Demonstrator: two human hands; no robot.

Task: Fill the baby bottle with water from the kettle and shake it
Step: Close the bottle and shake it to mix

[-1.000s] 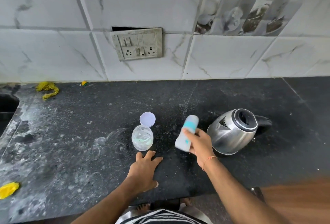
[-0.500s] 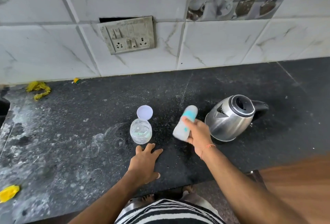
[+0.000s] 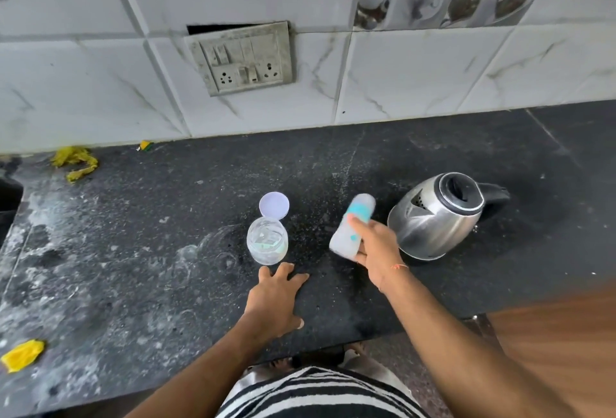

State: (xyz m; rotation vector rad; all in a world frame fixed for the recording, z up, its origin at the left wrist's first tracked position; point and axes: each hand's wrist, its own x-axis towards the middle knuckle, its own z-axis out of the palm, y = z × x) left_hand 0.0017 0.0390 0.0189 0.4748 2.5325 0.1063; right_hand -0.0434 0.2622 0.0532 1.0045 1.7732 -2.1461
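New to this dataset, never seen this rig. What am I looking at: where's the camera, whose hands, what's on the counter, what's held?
There is no robot here. One wide-angle camera sits on a person's head and looks down at their two bare hands over a dark stone counter.

The right hand grips a baby bottle, white with teal marks, tilted beside a steel electric kettle that stands on the counter. The left hand rests flat on the counter, fingers spread, holding nothing. Just beyond it stands a clear jar with its flip lid open. Yellow scraps lie at the left. A switch and socket plate is on the tiled wall.
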